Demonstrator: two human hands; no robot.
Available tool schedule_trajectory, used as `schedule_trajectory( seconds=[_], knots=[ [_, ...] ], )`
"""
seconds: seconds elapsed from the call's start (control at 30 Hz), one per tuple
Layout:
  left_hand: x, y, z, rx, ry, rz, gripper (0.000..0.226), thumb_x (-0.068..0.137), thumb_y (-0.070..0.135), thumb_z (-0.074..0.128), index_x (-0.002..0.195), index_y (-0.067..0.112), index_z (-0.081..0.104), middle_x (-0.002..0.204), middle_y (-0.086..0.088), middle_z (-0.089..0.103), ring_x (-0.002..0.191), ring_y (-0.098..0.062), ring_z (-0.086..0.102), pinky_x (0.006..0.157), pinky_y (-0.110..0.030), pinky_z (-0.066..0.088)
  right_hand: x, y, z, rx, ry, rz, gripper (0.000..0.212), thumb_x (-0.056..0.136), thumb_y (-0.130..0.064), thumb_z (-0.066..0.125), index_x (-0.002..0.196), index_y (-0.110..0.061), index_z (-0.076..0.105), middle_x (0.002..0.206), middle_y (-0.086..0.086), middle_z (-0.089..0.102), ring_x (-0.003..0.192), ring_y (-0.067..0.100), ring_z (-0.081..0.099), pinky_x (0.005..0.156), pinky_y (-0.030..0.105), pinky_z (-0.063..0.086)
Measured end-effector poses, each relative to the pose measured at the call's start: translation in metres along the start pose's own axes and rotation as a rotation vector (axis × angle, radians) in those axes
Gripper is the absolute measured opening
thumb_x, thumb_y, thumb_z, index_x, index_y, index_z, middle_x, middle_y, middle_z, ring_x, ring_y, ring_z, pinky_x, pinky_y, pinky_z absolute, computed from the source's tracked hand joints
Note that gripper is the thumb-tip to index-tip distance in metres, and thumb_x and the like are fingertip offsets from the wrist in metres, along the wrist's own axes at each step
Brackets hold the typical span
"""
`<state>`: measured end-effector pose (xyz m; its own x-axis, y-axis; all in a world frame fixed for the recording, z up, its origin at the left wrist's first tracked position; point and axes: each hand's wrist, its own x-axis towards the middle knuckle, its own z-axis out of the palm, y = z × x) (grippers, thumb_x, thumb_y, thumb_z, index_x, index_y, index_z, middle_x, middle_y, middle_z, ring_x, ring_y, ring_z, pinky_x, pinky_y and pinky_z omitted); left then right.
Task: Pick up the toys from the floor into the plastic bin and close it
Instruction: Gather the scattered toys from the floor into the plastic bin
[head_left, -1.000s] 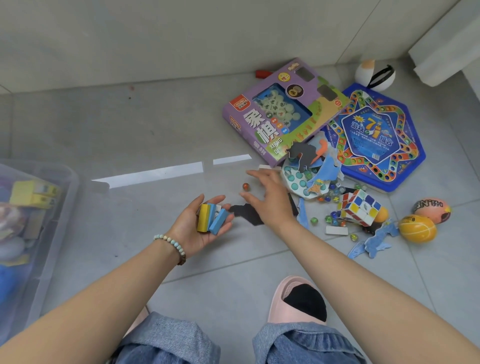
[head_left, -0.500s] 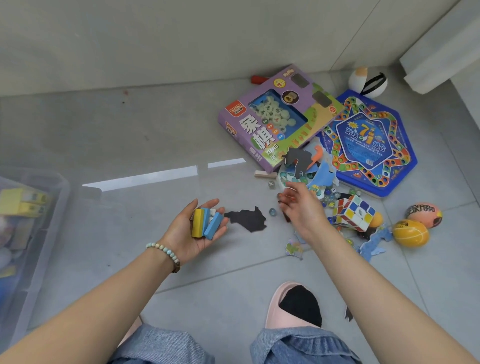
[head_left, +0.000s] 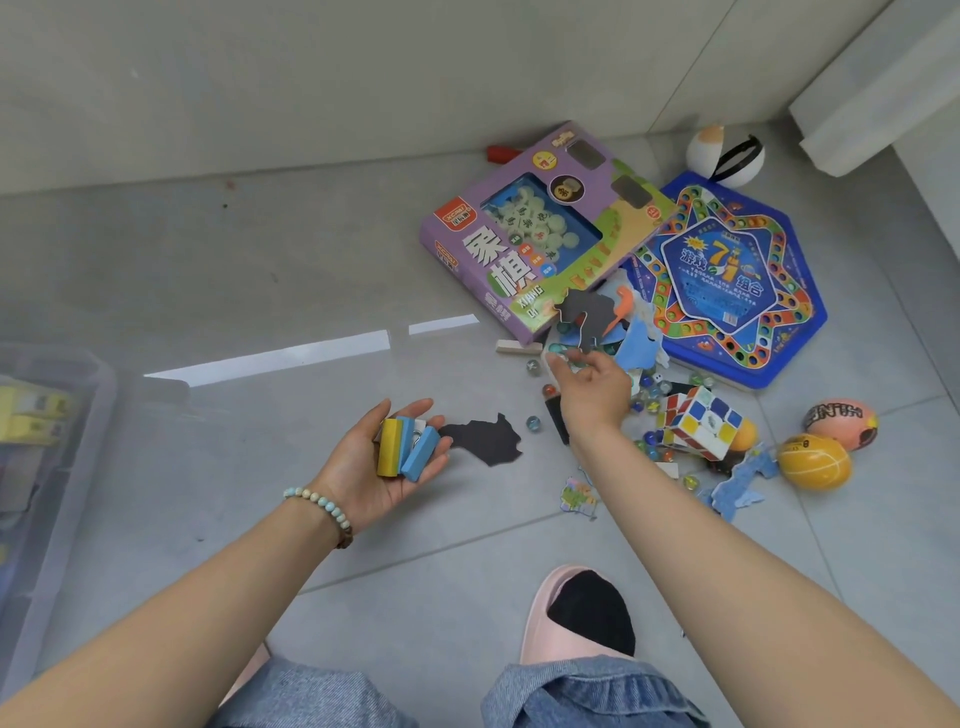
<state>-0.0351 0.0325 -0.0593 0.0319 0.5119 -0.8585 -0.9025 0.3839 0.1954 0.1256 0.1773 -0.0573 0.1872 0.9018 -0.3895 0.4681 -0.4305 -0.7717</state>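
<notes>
L hand (head_left: 384, 462) palm-up, cupping blocks (head_left: 404, 451).
R hand (head_left: 592, 387) over marbles (head_left: 647, 400) nr purple box (head_left: 540, 234); fingers loosely curled, pinch state: cannot tell.

A home, most likely a play corner of a room: grey floor tiles (head_left: 260, 270) meet a plain wall, and toys lie scattered around a purple chess box (head_left: 540, 234) — a blue board game (head_left: 727, 280) just right of it, a puzzle cube (head_left: 698, 422), marbles and balls nearer the viewer
</notes>
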Motion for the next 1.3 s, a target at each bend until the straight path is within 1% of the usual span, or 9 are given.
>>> schedule_trajectory(
  seconds=[0.23,0.4,0.5,0.67,0.77,0.87,1.0,1.17,1.3],
  knots=[
    [-0.002,-0.002,0.000,0.001,0.002,-0.003,0.040,0.098,0.041,0.038,0.100,0.014,0.068,0.092,-0.010,0.073,0.074,-0.027,0.071,0.064,-0.038,0.059,-0.026,0.010,-0.041,0.666,-0.300,0.404,0.017,0.088,-0.014,0.047,0.072,-0.013,0.049,0.067,0.001,0.047,0.050,0.010,0.032,0.037,0.018,0.020],
    [-0.005,-0.005,0.003,0.010,-0.002,-0.005,0.041,0.098,0.040,0.038,0.098,0.014,0.069,0.092,-0.010,0.073,0.074,-0.026,0.071,0.063,-0.038,0.059,-0.033,0.021,-0.045,0.029,-0.298,0.073,0.011,0.088,-0.027,0.063,0.086,-0.017,0.066,0.065,-0.003,0.045,0.053,0.007,0.037,0.042,0.013,0.031],
    [-0.007,-0.006,0.005,0.013,-0.010,-0.008,0.040,0.098,0.040,0.038,0.099,0.015,0.069,0.090,-0.010,0.073,0.073,-0.026,0.071,0.064,-0.038,0.058,-0.034,0.030,-0.034,-0.008,-0.299,-0.121,0.016,0.080,-0.017,0.073,0.095,-0.014,0.070,0.078,-0.006,0.058,0.054,0.000,0.040,0.055,0.006,0.036],
    [-0.009,-0.012,0.009,0.030,-0.022,-0.022,0.040,0.097,0.040,0.038,0.100,0.015,0.068,0.093,-0.010,0.072,0.073,-0.026,0.070,0.063,-0.038,0.058,-0.033,0.045,-0.021,-0.225,-0.248,-0.206,0.012,0.076,-0.020,0.076,0.087,-0.022,0.071,0.076,0.003,0.061,0.059,0.009,0.041,0.068,0.032,0.047],
    [-0.009,-0.014,0.012,0.041,-0.032,-0.026,0.040,0.097,0.040,0.038,0.100,0.014,0.068,0.095,-0.010,0.072,0.073,-0.026,0.071,0.062,-0.037,0.059,-0.040,0.035,-0.030,-0.020,-0.198,-0.078,0.012,0.082,-0.027,0.071,0.083,-0.016,0.069,0.062,-0.003,0.045,0.056,0.009,0.039,0.056,0.022,0.038],
    [-0.009,-0.018,0.019,0.063,-0.041,-0.036,0.040,0.097,0.040,0.038,0.100,0.014,0.068,0.092,-0.010,0.073,0.074,-0.027,0.071,0.064,-0.038,0.058,-0.047,0.032,-0.061,0.480,-0.295,0.341,0.025,0.092,-0.035,0.054,0.075,-0.016,0.057,0.055,-0.004,0.033,0.048,0.008,0.030,0.041,0.018,0.024],
    [-0.007,-0.029,0.037,0.125,-0.051,-0.053,0.040,0.097,0.040,0.037,0.100,0.014,0.068,0.090,-0.009,0.073,0.074,-0.026,0.070,0.066,-0.038,0.058,-0.053,0.047,-0.115,0.827,-0.386,0.523,0.023,0.091,-0.026,0.045,0.078,-0.012,0.058,0.064,0.000,0.051,0.051,0.010,0.042,0.038,0.017,0.027],
    [-0.007,-0.045,0.056,0.205,-0.068,-0.086,0.041,0.097,0.041,0.038,0.098,0.013,0.068,0.090,-0.009,0.072,0.073,-0.025,0.069,0.063,-0.037,0.058,-0.044,0.074,-0.152,0.473,-0.112,0.423,0.011,0.087,-0.024,0.064,0.095,-0.016,0.063,0.052,-0.010,0.038,0.044,0.004,0.029,0.036,0.014,0.021],
    [-0.004,-0.052,0.060,0.223,-0.062,-0.102,0.040,0.096,0.041,0.039,0.101,0.013,0.067,0.090,-0.008,0.073,0.072,-0.025,0.070,0.065,-0.037,0.057,-0.035,0.098,-0.170,0.014,0.088,0.137,0.021,0.082,-0.020,0.071,0.102,-0.016,0.069,0.053,-0.001,0.042,0.048,0.007,0.035,0.046,0.009,0.035]
  ],
)
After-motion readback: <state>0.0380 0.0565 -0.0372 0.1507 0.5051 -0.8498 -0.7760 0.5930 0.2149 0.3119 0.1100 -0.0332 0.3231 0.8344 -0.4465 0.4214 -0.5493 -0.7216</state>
